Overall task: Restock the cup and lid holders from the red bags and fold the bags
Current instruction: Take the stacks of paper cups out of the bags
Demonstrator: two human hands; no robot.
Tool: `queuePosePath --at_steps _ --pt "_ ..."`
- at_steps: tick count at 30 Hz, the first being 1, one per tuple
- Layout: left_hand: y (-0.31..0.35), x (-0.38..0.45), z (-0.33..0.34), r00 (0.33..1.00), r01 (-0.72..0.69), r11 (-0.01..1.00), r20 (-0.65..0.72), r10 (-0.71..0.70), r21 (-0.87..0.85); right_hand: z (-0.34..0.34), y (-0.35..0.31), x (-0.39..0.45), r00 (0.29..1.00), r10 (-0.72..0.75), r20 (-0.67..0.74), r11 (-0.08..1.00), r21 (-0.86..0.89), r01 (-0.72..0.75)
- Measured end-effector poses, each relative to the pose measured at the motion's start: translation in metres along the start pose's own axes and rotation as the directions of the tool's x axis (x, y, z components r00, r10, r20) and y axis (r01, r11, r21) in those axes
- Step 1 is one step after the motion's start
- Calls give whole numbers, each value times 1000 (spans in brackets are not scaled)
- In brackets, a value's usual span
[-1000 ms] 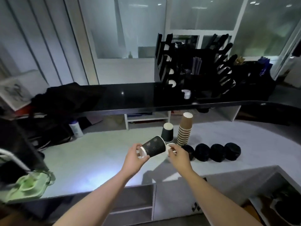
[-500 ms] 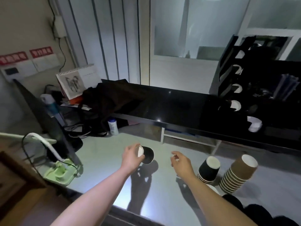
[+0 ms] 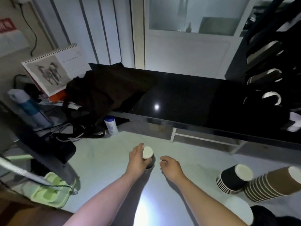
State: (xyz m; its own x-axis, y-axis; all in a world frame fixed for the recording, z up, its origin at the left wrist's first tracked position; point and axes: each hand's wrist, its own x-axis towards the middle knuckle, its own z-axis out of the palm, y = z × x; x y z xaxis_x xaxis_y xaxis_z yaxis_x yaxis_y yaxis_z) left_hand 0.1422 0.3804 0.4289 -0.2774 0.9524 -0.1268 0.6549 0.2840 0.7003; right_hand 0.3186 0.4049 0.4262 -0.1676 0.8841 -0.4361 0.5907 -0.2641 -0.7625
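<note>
Gripping an upturned black cup (image 3: 148, 156) in the left hand (image 3: 138, 158), base up, on the pale surface (image 3: 104, 162). Hanging relaxed just beside it, the right hand (image 3: 171, 168), holding nothing. Standing well right: black stack (image 3: 232, 180), brown stack (image 3: 273, 185).

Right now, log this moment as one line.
left hand: grips black cup, upside down on counter | right hand: holds nothing
</note>
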Motion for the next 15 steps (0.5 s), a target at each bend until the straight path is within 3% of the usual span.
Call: queuePosePath --at_steps 7,15 --pt "-38 -3 4 969 246 942 51 -241 -230 30 -8 14 999 50 16 990 130 -51" --pt "-23 43 3 973 150 962 207 -103 -228 24 -25 46 998 67 -7 955 290 -63"
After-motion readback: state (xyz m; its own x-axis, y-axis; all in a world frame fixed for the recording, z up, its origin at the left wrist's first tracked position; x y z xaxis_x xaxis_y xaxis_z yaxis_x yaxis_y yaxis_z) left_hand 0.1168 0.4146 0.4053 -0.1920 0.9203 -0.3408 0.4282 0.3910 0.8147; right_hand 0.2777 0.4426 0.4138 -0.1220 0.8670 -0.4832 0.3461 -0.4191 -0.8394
